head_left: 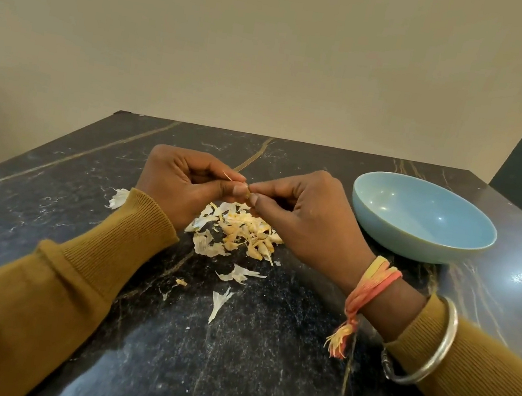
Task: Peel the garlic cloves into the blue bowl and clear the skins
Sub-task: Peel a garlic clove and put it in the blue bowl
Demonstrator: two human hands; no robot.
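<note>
both hands are curled and meet tip to tip: the left hand (pixel 184 183) and right hand (pixel 303 219) have their fingers (pixel 232 190) clamped on one small garlic clove (pixel 248 193) that barely shows between the thumbs. a thin sliver of skin (pixel 227 176) sticks up just left of the pinch. directly below the fingers, on the dark bench (pixel 229 368), lies a heap (pixel 241 233) of papery skins mixed with what look like small cloves, with stray flakes (pixel 239 273) further back toward the body. the blue bowl (pixel 413 251) sits to the right of the fingers, near the right hand, and no clove shows inside it. to do this step well, i judge the left fingers should hold the clove steady by its body. the right thumbnail then catches the loose papery edge and strips it lengthwise, letting the skin drop onto the heap beneath, not toward the bowl. only the bare clove should travel right.
</note>
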